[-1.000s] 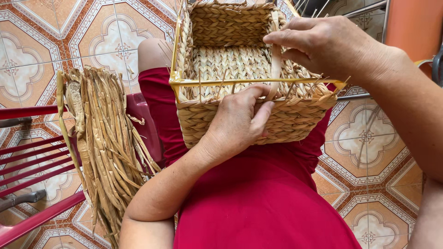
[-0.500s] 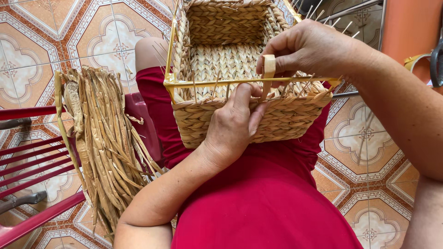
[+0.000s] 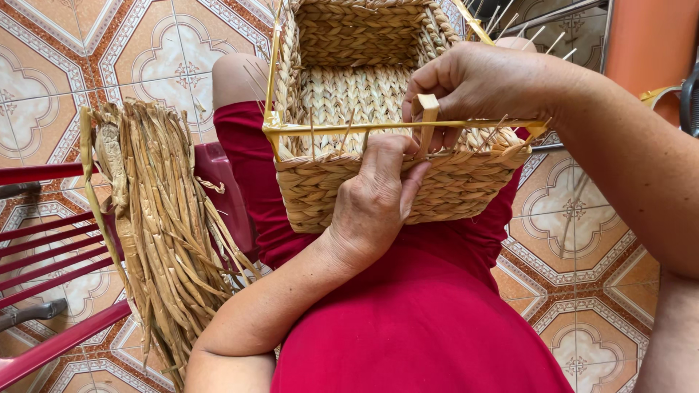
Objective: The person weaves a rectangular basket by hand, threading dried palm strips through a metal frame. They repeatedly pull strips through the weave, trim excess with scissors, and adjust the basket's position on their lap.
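A rectangular woven straw basket (image 3: 466,191) rests on my lap, on red cloth, with a thin yellow frame rod (image 3: 328,129) along its near rim. My left hand (image 3: 375,204) presses against the basket's near wall, thumb up at the rim. My right hand (image 3: 480,84) reaches over the rim from the right and pinches a flat straw strip (image 3: 428,120) that loops over the yellow rod.
A thick bundle of dried straw strips (image 3: 164,225) hangs over a red chair (image 3: 51,255) at my left. Patterned floor tiles (image 3: 80,51) surround me. Thin stakes (image 3: 531,36) stick up from the basket's far right corner. An orange cylinder (image 3: 648,36) stands at top right.
The basket has come nearer and tilted slightly. My right hand has drawn the straw strip down over the yellow rod toward the near wall. My left hand stays on the wall.
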